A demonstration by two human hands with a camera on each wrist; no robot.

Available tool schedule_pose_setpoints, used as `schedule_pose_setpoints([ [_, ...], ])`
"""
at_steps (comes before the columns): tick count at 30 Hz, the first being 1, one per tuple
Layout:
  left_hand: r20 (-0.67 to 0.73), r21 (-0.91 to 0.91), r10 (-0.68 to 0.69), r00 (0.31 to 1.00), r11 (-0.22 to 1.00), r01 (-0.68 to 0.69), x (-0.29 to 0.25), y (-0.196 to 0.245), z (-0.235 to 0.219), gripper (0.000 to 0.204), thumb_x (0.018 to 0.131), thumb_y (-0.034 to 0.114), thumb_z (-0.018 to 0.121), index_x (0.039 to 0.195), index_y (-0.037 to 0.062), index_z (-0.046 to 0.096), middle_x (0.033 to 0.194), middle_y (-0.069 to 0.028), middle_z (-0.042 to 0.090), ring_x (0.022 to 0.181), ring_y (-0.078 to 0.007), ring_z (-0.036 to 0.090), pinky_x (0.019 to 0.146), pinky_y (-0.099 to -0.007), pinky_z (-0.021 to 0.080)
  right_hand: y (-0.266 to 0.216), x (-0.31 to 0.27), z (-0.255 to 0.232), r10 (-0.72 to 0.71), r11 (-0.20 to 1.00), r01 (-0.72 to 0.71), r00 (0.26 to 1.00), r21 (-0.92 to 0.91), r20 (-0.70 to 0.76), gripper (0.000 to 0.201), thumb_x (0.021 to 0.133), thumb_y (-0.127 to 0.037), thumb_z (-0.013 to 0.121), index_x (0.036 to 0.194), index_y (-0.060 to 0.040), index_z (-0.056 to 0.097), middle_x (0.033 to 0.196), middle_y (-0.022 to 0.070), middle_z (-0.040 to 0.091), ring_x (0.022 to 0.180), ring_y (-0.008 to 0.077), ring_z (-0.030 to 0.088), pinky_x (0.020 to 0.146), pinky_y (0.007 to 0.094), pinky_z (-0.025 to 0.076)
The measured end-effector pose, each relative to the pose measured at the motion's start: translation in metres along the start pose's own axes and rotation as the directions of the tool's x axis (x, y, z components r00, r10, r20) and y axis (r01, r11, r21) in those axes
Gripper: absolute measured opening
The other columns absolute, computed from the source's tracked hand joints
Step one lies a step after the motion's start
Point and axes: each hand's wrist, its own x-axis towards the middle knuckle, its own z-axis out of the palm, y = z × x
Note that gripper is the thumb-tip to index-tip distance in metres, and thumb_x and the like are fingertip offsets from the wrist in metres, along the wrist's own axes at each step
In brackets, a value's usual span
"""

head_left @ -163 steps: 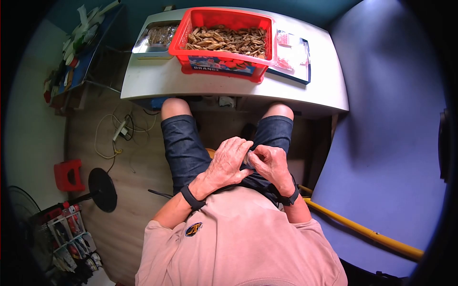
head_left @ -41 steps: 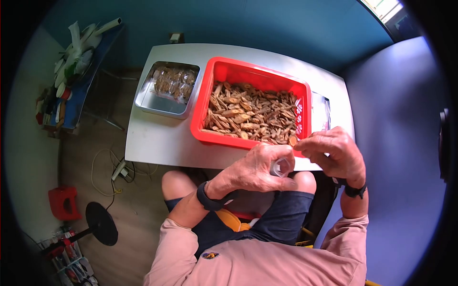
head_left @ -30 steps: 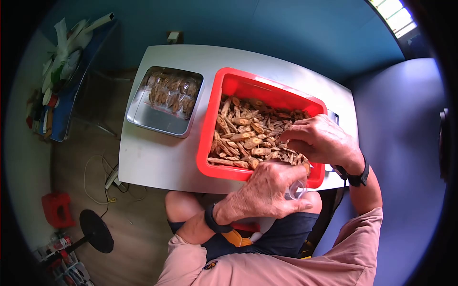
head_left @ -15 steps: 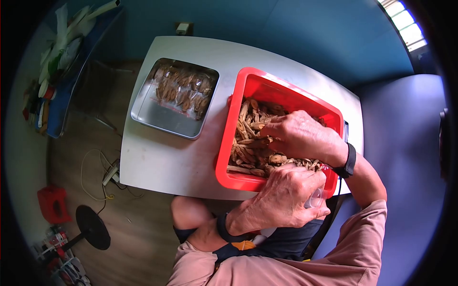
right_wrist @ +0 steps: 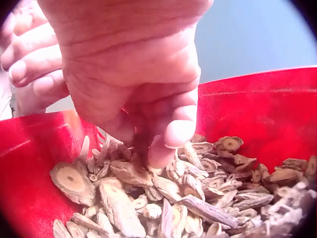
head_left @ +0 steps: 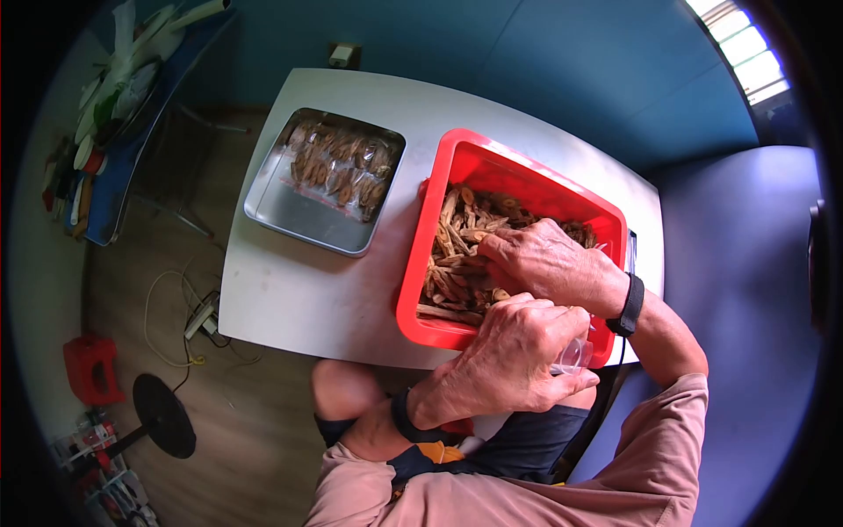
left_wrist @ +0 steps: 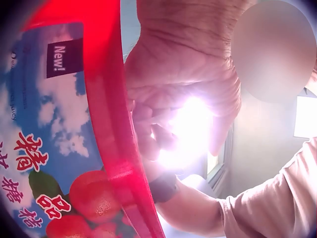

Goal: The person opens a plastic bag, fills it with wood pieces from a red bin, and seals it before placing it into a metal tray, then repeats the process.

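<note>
The red plastic crate [head_left: 426, 255] holds dried brown slices [head_left: 452, 237]. Over its near right rim, the left hand [head_left: 518, 356] grips a clear plastic bag [head_left: 572, 355] between thumb and fingers. Inside the crate, the right hand [head_left: 558, 263] reaches down, its fingers curled against the slices. The right wrist view has the right hand [right_wrist: 138, 74] with thumb and fingertips close together on the slices [right_wrist: 119, 208]; what lies between them is partly hidden. In the left wrist view, glare covers part of the left hand [left_wrist: 183, 59] beside the crate's rim [left_wrist: 116, 163].
A metal tray [head_left: 303, 220] with filled clear bags [head_left: 342, 167] stands left of the crate on the white table [head_left: 290, 307]. A dark-edged item [head_left: 632, 250] shows behind the crate's right side. Cables [head_left: 167, 325] and a round black base [head_left: 164, 415] are on the floor.
Both hands have moved from above the lap to the crate. Over the last second the right hand has moved left and down into the slices; the left still grips the clear bag.
</note>
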Motion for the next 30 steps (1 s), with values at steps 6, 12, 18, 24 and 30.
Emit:
schedule_pose_setpoints([
  [6,-0.036,0.035,0.011,0.999,0.999,-0.010,0.002,0.002,-0.010,0.034,0.071,0.026,0.088,0.083,0.0075,0.061,0.071,-0.0100,0.061,0.067,-0.0290,0.065,0.063,-0.0380,0.050,0.003,-0.024,-0.023,0.238,0.948,-0.189,0.956,0.257,-0.174,0.021,0.096,-0.019,0.053,0.088,0.0001,0.054,0.066,0.0237,0.057,0.065,0.0454,0.059,0.059,0.0510,0.047],
  [12,-0.006,0.064,-0.072,0.997,0.995,0.072,0.001,0.008,-0.014,0.032,0.073,0.024,0.088,0.082,0.0065,0.063,0.074,-0.0073,0.062,0.066,-0.0209,0.064,0.060,-0.0326,0.051,-0.022,-0.094,-0.039,0.460,0.743,-0.135,0.815,0.656,-0.353,0.014,0.101,-0.014,0.058,0.102,-0.0006,0.061,0.071,0.0043,0.062,0.055,0.0110,0.061,0.054,0.0280,0.049],
  [18,0.065,0.007,-0.114,0.991,0.993,0.114,-0.002,0.014,-0.005,0.032,0.074,0.024,0.088,0.083,0.0053,0.064,0.075,-0.0064,0.063,0.066,-0.0171,0.064,0.059,-0.0309,0.051,-0.046,-0.150,-0.002,0.724,0.410,0.176,0.534,0.895,-0.437,0.024,0.101,-0.010,0.061,0.121,-0.0008,0.068,0.082,-0.0018,0.065,0.060,0.0005,0.051,0.054,0.0171,0.043],
  [24,0.109,-0.011,-0.108,0.988,0.994,0.109,0.018,0.035,-0.003,0.033,0.074,0.023,0.090,0.085,0.0047,0.064,0.073,-0.0032,0.061,0.063,-0.0098,0.057,0.056,-0.0265,0.045,-0.048,-0.169,0.017,0.780,0.349,0.422,0.364,0.837,-0.509,0.023,0.098,-0.007,0.064,0.118,0.0043,0.067,0.093,0.0031,0.067,0.071,0.0041,0.056,0.061,0.0167,0.044],
  [30,0.124,0.069,-0.026,0.992,0.997,0.018,0.042,0.034,0.011,0.034,0.074,0.025,0.089,0.085,0.0048,0.064,0.073,-0.0044,0.062,0.061,-0.0139,0.060,0.056,-0.0275,0.046,-0.046,-0.177,0.007,0.723,0.563,0.496,0.092,0.661,-0.685,0.019,0.089,-0.010,0.067,0.097,0.0064,0.066,0.087,0.0086,0.061,0.069,0.0102,0.053,0.060,0.0228,0.043],
])
